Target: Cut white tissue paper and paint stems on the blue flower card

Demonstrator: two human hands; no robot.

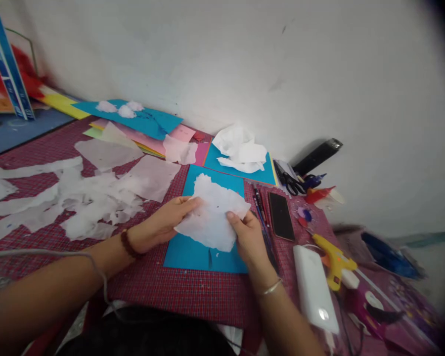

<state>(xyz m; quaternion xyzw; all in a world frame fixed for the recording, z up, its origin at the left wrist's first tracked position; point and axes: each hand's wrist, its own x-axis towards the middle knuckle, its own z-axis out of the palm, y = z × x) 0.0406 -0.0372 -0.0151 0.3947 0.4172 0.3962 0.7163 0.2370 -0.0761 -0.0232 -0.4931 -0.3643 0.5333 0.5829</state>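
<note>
Both my hands hold one torn piece of white tissue paper (213, 212) above a blue card sheet (193, 254) lying on the red checked cloth (178, 291). My left hand (163, 222) pinches the paper's left edge with thumb and fingers. My right hand (246, 235) grips its right edge, thumb on top. A bead bracelet circles my left wrist and a thin bangle my right.
Torn white paper scraps (85, 198) lie scattered at left. Coloured card sheets (133, 118) and crumpled tissue (241, 148) sit by the wall. To the right lie pencils (261, 207), a phone (281, 215), scissors (291, 183), a white power bank (313, 287) and a yellow glue gun (333, 259).
</note>
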